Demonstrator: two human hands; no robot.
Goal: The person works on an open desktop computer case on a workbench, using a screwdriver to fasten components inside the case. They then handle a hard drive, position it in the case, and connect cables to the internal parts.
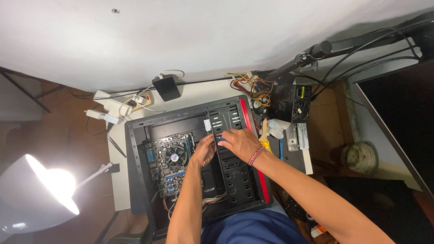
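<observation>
Down on the white bench (pixel 118 180) an open black computer case (pixel 135 149) lies on its side, filling most of the top from the front edge almost to the back. Both hands meet over the perforated drive cage (pixel 235 176) that runs along the case's right side, next to its red trim strip (pixel 263 180). The left hand (pixel 204 151) has its fingers curled inward at the cage's left edge; whether it actually pinches anything I cannot tell. The right hand (pixel 242 142), with a red thread bracelet (pixel 255 156) at the wrist, lies palm down on the cage, fingers bent and pointing toward the left hand, their tips touching a small blue part (pixel 221 139) between the two hands. To the left inside the case sits the motherboard (pixel 168 169) with its round cooler fan (pixel 174 157).

Just beside the case's right side lie a yellow-handled brush (pixel 266 143), a crumpled white cloth (pixel 276 128) and a loose power supply (pixel 299 104) with coloured wires (pixel 253 88). At the back-left corner rests a white power strip (pixel 110 108), and a lit desk lamp (pixel 43 190) stands off the bench's left edge.
</observation>
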